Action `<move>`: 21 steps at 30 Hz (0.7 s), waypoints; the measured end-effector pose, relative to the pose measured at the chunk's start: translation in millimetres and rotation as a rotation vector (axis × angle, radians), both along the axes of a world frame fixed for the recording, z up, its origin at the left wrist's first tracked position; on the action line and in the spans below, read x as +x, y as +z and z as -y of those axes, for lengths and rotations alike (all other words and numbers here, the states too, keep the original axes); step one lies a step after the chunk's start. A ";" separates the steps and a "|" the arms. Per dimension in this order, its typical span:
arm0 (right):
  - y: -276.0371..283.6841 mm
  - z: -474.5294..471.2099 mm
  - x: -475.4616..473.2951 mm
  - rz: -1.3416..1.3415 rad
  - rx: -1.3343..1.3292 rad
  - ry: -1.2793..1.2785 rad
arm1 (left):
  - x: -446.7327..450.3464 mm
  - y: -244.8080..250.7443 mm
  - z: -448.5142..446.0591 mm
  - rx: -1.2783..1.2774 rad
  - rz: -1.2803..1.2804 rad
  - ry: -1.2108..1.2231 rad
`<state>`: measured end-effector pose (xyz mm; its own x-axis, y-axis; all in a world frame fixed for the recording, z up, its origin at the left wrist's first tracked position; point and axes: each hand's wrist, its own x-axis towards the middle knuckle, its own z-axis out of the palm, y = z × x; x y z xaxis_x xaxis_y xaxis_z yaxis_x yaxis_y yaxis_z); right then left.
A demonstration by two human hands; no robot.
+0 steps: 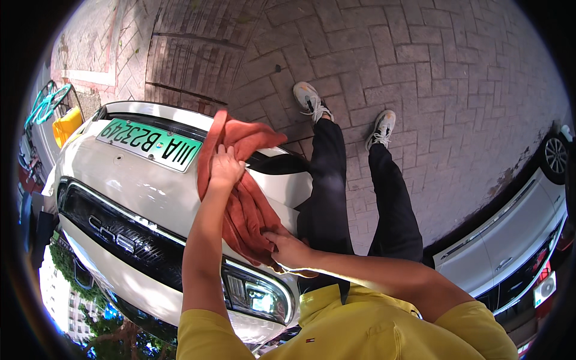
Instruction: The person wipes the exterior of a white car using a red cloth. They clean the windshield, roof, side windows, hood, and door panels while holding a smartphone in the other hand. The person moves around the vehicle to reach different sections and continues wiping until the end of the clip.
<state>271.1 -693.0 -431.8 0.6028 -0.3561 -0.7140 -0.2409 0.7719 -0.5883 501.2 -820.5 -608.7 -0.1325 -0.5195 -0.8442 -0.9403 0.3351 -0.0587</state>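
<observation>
A rust-red cloth (249, 211) lies bunched and draped over the front corner of a white car (153, 180). My left hand (226, 167) grips its upper part beside the green licence plate (148, 144), with the fingers bent over the folds. My right hand (290, 249) holds the lower end between thumb and fingers, close to my waist and above the headlight (258, 292). The fingertips of my right hand are partly hidden by the cloth. The car's dark front grille panel (121, 234) shows left of my left forearm.
Brick paving (405, 67) spreads ahead of my feet, with a slatted strip (189, 67) near the bumper. A silver car (495, 243) stands at the right. A yellow object (67, 126) and a turquoise frame-like object (49, 104) are at the far left.
</observation>
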 end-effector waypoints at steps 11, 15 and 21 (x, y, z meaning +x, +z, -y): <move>-16.2 20.6 -21.2 0.024 0.267 0.153 | -56.2 -44.8 -1.6 0.155 0.058 0.084; -86.4 61.6 -9.2 -0.062 0.209 -0.225 | 20.2 -101.8 69.2 -0.249 0.208 0.197; -94.5 30.7 -3.3 -0.269 0.084 0.007 | -51.4 -172.0 -28.7 -0.006 0.347 0.760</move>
<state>267.8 -723.7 -526.3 0.3900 -0.2855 -0.8755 -0.3856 0.8127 -0.4368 449.9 -791.7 -780.7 0.5227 -0.3673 -0.7693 -0.8385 -0.3846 -0.3860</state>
